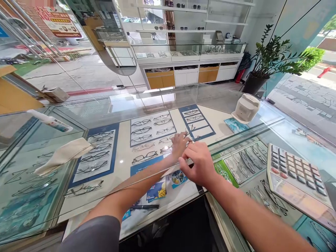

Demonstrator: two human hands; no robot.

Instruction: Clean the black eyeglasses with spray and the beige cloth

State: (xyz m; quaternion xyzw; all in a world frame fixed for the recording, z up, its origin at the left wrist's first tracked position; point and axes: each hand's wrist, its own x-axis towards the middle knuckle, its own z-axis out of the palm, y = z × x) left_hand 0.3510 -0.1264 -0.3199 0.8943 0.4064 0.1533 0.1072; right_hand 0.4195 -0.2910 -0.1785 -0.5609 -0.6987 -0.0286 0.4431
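My left hand [179, 146] reaches into the glass showcase [123, 140], under its top pane. Its fingers are bent round a thin-framed pair of eyeglasses [187, 132] at the lower left of a blue-edged display card [211, 134]; the fingertips are partly hidden. My right hand [198, 162] is closer to me, by the front edge of the top glass. Its fingers are curled in, and whatever they grip is hidden. Just left of my left hand lie more eyeglasses [144, 157] and a larger display card [132, 142] bearing several frames.
A beige cloth [64, 155] and white bottle [49, 120] lie on the glass at left. To the right are a calculator [296, 171] and a small cream-coloured device [246, 107]. Leaflets [156, 190] and a black pen [145, 207] lie in front. A potted plant [258, 75] stands beyond.
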